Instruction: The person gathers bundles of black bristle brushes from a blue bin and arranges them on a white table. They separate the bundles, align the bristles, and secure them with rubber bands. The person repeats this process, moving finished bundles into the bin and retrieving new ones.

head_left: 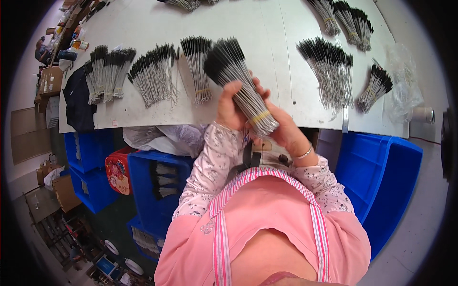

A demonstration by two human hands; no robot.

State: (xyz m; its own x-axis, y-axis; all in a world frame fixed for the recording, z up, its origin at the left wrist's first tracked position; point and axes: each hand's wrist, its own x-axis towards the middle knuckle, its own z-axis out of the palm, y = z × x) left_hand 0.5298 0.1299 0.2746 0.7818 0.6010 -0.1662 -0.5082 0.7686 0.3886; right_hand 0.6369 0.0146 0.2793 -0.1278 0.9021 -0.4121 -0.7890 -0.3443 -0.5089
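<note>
the left hand [231, 108] and right hand [282, 125] curl their fingers around a yellow-banded bundle of black-bristled wire brushes [240, 71], tilted over the near edge of the tabletop [274, 62], seemingly a bundling step calling for steady two-handed support.

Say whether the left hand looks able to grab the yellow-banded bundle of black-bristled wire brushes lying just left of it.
Likely yes: nothing covers the lying bundle's stems, though the left hand holds another bundle.
</note>
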